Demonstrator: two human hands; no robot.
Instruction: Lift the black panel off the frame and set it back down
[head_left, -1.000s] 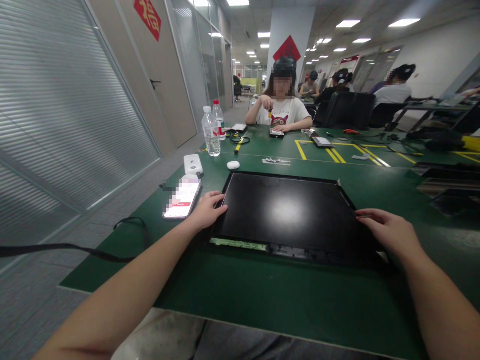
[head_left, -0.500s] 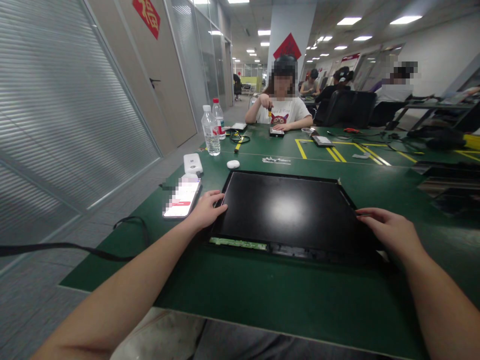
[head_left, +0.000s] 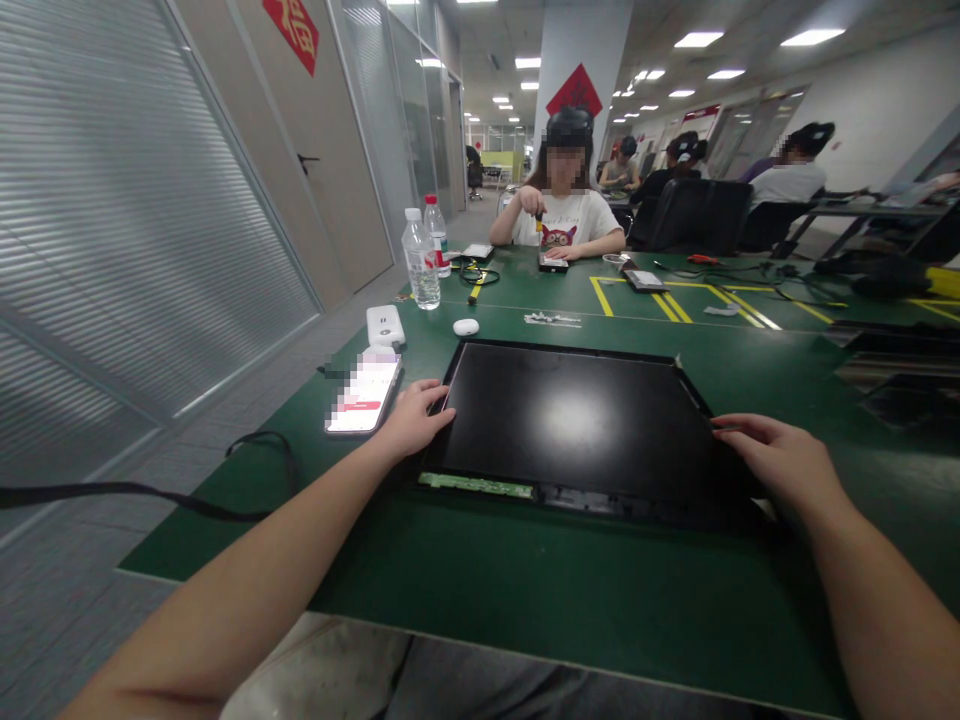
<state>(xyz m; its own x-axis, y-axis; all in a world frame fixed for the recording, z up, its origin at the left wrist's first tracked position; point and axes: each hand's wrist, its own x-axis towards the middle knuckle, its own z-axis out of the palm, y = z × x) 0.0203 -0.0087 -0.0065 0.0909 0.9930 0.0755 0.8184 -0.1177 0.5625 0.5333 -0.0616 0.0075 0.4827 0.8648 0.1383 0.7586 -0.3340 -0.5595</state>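
A large black display panel (head_left: 570, 420) lies flat on the green table (head_left: 525, 600) in front of me. A thin green circuit strip (head_left: 474, 486) shows along its near edge. My left hand (head_left: 411, 420) grips the panel's left edge, fingers curled over the rim. My right hand (head_left: 780, 462) holds the right edge, with the thumb on top and the fingers closed along the side.
A lit phone (head_left: 364, 395) lies just left of my left hand. Beyond it are a white power bank (head_left: 385, 325), a white earbud case (head_left: 466, 327) and two water bottles (head_left: 422, 262). A person (head_left: 564, 215) works across the table. A black cable (head_left: 150, 492) hangs off the left edge.
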